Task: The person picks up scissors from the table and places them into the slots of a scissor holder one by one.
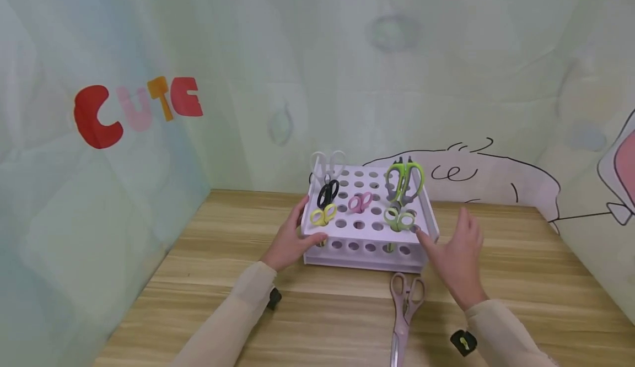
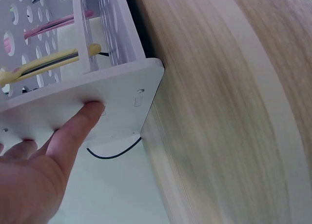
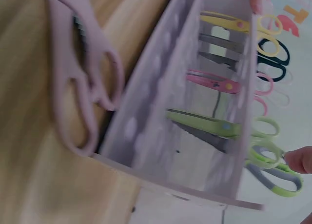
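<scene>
A white two-tier rack (image 1: 367, 233) with rows of round holes stands on the table, several scissors upright in it. Along its left are yellow scissors (image 1: 323, 215), black scissors (image 1: 327, 193) and white-handled scissors (image 1: 328, 164). Small pink scissors (image 1: 360, 202) sit mid-rack; green scissors (image 1: 399, 219) and larger green-and-grey scissors (image 1: 404, 181) are at the right. My left hand (image 1: 292, 239) presses extended fingers (image 2: 80, 124) against the rack's left side panel, thumb at the front edge. Fingers spread, my right hand (image 1: 458, 257) has its thumb at the rack's front right corner and holds nothing.
Mauve scissors (image 1: 405, 312) lie on the wooden table (image 1: 218, 268) in front of the rack, handles toward it. Behind the table hangs a printed curtain (image 1: 278, 53). A black wrist device (image 1: 463, 343) is on the right sleeve.
</scene>
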